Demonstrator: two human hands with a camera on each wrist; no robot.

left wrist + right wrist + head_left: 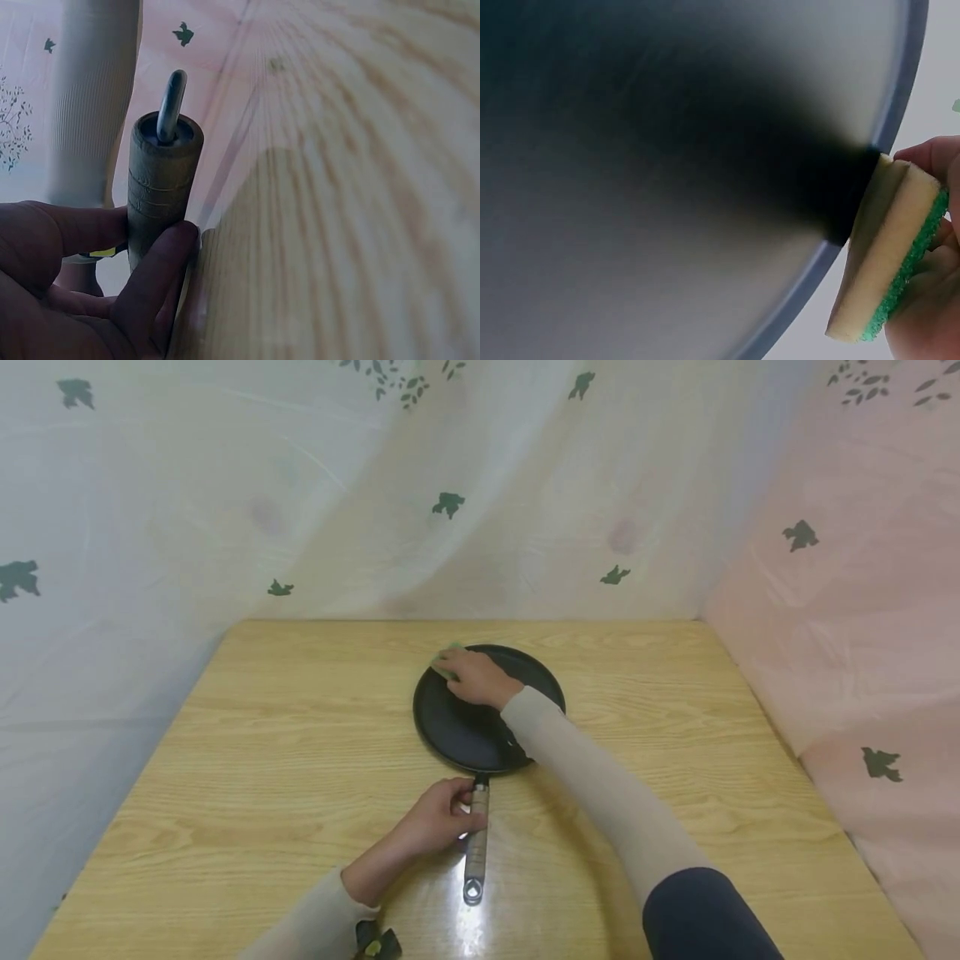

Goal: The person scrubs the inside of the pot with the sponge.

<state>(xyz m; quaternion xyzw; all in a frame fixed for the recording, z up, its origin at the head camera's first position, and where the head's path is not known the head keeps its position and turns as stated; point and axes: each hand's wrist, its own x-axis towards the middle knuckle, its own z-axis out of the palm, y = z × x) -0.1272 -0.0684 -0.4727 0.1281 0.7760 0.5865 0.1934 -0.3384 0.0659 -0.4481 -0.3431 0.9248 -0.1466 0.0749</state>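
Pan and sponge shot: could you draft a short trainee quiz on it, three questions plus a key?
1. Which hand grips the handle of the black pan?
2. Fill in: the sponge is at the pan's ____.
3. True or false: the sponge's green layer faces the pan.

Key: 1. The left hand. 2. Rim. 3. False; its pale layer faces the pan.

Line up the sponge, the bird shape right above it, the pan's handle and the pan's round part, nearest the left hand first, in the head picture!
1. Handle: held by the left hand.
2. Round part: just beyond the handle.
3. Sponge: at the round part's far left edge.
4. Bird shape: up above the sponge.
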